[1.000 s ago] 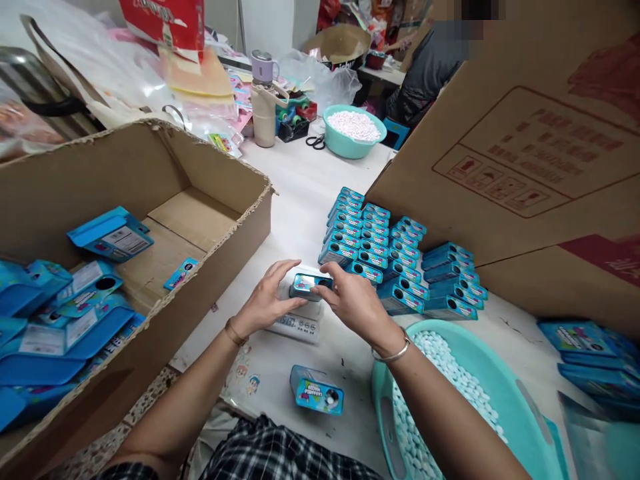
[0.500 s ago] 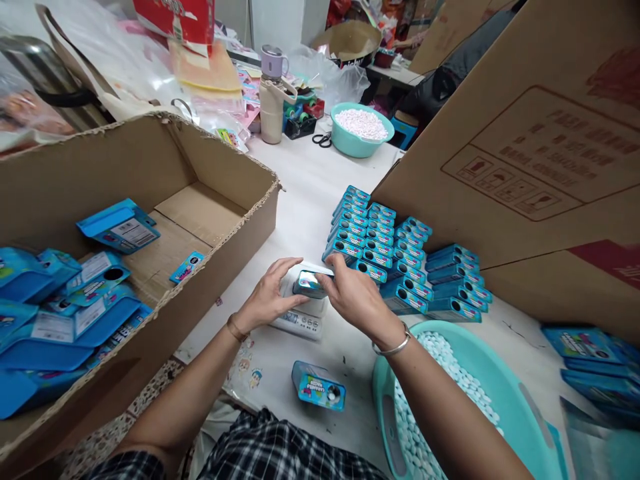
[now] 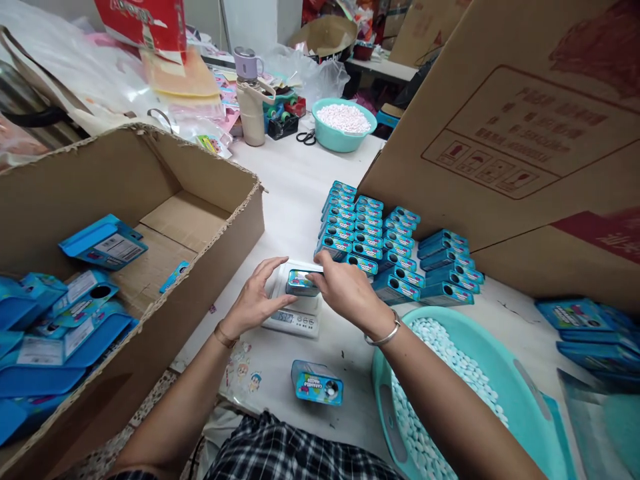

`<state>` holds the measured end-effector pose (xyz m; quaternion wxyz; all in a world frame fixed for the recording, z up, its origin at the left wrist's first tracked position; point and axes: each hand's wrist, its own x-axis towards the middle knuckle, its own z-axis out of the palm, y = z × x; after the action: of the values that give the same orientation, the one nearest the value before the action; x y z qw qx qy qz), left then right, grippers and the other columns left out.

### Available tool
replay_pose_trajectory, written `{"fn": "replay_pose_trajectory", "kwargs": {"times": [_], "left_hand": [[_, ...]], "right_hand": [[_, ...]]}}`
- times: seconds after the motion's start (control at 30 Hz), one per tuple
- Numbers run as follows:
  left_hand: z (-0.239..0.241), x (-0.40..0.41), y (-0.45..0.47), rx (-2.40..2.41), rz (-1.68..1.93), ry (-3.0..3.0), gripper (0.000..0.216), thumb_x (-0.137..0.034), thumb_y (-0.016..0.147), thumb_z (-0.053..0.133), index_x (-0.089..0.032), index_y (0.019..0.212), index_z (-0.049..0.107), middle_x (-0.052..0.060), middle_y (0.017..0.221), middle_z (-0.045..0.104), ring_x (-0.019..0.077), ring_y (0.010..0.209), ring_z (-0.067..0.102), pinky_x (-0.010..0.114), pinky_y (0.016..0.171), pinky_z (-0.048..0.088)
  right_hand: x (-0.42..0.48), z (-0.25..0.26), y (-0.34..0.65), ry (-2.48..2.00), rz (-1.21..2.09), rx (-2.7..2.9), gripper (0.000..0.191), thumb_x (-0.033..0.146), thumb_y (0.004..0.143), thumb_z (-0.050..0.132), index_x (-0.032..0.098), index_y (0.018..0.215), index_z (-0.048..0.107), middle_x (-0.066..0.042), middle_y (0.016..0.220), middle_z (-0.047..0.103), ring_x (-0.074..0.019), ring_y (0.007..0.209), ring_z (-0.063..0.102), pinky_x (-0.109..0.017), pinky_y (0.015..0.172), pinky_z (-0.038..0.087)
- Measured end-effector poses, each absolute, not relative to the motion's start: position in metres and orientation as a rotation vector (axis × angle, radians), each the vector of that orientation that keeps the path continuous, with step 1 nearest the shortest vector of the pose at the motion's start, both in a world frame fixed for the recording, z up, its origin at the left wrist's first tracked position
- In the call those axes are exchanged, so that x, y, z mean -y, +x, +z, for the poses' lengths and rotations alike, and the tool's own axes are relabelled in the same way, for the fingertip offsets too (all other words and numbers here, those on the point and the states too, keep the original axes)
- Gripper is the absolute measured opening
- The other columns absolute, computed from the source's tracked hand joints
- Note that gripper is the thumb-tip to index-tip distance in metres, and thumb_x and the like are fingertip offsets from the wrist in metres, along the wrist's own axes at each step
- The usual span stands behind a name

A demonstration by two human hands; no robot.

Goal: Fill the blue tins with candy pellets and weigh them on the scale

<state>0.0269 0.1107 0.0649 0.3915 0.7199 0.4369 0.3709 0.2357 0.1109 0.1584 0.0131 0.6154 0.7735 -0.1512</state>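
A small blue tin [image 3: 301,283] rests on a white digital scale [image 3: 295,313] in the middle of the table. My left hand [image 3: 257,298] touches the tin's left side with its fingers curved round it. From the right, my right hand [image 3: 345,291] pinches the tin's top edge. A second blue tin [image 3: 317,383] lies on the table near my lap. Rows of the same blue tins [image 3: 387,250] stand packed together just beyond my right hand.
A teal basin of pale tablets [image 3: 453,393] sits at my right forearm. A large open cardboard box [image 3: 130,267] with blue packets stands at left. A tall cardboard box [image 3: 525,147] rises at right. Far back are a teal bowl of tablets [image 3: 344,124], a bottle [image 3: 250,100] and scissors [image 3: 305,137].
Both hands have stayed on the tin while it turned from face-forward to lying flat on the scale. The view has shifted slightly.
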Motion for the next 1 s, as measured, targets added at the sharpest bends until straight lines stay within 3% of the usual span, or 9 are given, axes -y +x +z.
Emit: {"fn": "replay_pose_trajectory", "kwargs": {"times": [0.1,0.27,0.4,0.5,0.67,0.87,1.0], "left_hand": [[0.065,-0.111,0.024,-1.132,0.941,1.836,0.07,-0.039,0.08,0.077,-0.028,0.143,0.049,0.01,0.145,0.051,0.0284,0.137,0.047,0.045,0.113,0.041],[0.071,-0.111,0.019,-1.17,0.931,1.858,0.067,-0.04,0.081,0.077,-0.028,0.141,0.05,0.01,0.145,0.051,0.0285,0.137,0.046,0.046,0.113,0.041],[0.078,-0.112,0.022,-1.171,0.915,1.882,0.068,-0.041,0.08,0.077,-0.028,0.142,0.049,0.01,0.145,0.051,0.0288,0.136,0.048,0.046,0.112,0.042],[0.08,-0.114,0.028,-1.147,0.903,1.904,0.068,-0.041,0.081,0.076,-0.028,0.142,0.049,0.01,0.145,0.051,0.0286,0.137,0.047,0.046,0.113,0.042],[0.077,-0.113,0.032,-1.135,0.908,1.91,0.067,-0.041,0.081,0.076,-0.028,0.142,0.05,0.011,0.145,0.051,0.0289,0.137,0.047,0.047,0.113,0.041],[0.071,-0.111,0.026,-1.142,0.92,1.892,0.069,-0.04,0.081,0.076,-0.028,0.143,0.048,0.01,0.145,0.051,0.0281,0.137,0.046,0.046,0.114,0.04],[0.07,-0.11,0.024,-1.133,0.921,1.893,0.069,-0.041,0.082,0.076,-0.028,0.143,0.048,0.011,0.145,0.051,0.0291,0.137,0.046,0.048,0.113,0.04]], "right_hand": [[-0.109,0.161,0.249,2.05,-0.649,-2.496,0.024,0.036,0.101,0.042,0.022,0.117,0.054,-0.007,0.091,0.072,-0.0242,0.082,0.067,-0.03,0.067,0.037],[-0.099,0.162,0.288,2.419,-1.307,-2.642,0.026,0.042,0.098,0.048,0.021,0.089,0.059,0.0,0.078,0.061,-0.0152,0.071,0.054,-0.027,0.066,0.037],[-0.088,0.153,0.31,2.6,-1.835,-2.376,0.037,0.054,0.094,0.05,0.019,0.086,0.06,0.005,0.061,0.042,-0.0122,0.055,0.035,-0.027,0.054,0.029],[-0.085,0.147,0.312,2.549,-1.997,-2.304,0.035,0.051,0.095,0.048,0.019,0.088,0.06,0.006,0.059,0.037,-0.0121,0.053,0.031,-0.027,0.052,0.027],[-0.09,0.149,0.292,2.309,-1.645,-2.491,0.021,0.031,0.097,0.04,0.021,0.101,0.058,0.003,0.07,0.051,-0.0155,0.066,0.048,-0.027,0.062,0.036],[-0.102,0.159,0.252,2.072,-0.841,-2.487,0.028,0.04,0.1,0.043,0.021,0.118,0.053,-0.006,0.086,0.07,-0.0236,0.077,0.064,-0.03,0.064,0.034],[-0.107,0.159,0.243,2.044,-0.599,-2.429,0.033,0.043,0.098,0.047,0.019,0.121,0.052,-0.01,0.087,0.071,-0.0267,0.076,0.066,-0.031,0.062,0.033]]}}
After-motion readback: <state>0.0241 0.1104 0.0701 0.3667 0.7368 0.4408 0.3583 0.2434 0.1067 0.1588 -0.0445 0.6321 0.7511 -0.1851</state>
